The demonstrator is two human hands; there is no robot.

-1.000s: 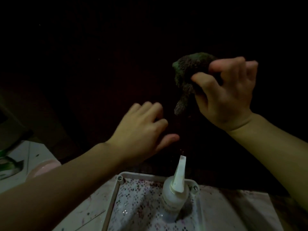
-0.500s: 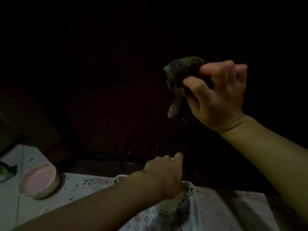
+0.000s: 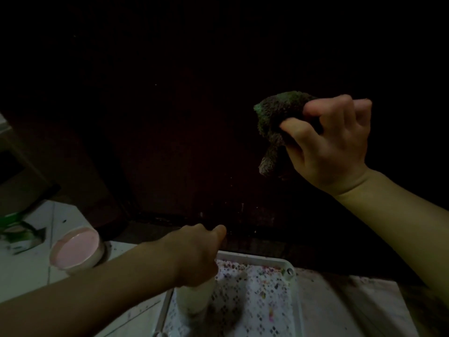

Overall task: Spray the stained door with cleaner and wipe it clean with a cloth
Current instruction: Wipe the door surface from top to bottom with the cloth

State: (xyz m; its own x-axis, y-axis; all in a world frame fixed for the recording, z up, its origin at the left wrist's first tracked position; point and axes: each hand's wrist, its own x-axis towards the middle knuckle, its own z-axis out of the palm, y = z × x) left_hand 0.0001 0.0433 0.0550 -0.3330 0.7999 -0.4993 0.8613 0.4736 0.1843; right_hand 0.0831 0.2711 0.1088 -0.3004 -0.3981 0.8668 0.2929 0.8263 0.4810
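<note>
in front of the dark door (image 3: 184, 132), head view, very dim light. right hand (image 3: 332, 144) raised against the panel, thumb and curled fingers pinching a bunched green-brown terry cloth (image 3: 274, 120); one loose tail of the cloth hangs down below the thumb. cannot tell whether the cloth touches the door surface. pale specks and streaks show low on the door, near its bottom edge.

left hand (image 3: 196, 256) low, fingers wrapped round the top of a white spray bottle (image 3: 194, 300), the head of the bottle hidden under the hand; index finger lies forward toward the door. the bottle stands upright at the left edge of a white plastic tray (image 3: 289, 268) with a speckled, patterned bottom, and casts a shadow to the right.

left of the tray, on pale floor tiles (image 3: 26, 266), a round tub with a pink top (image 3: 75, 251). farther left, something green and white (image 3: 17, 229), too dark to identify.
</note>
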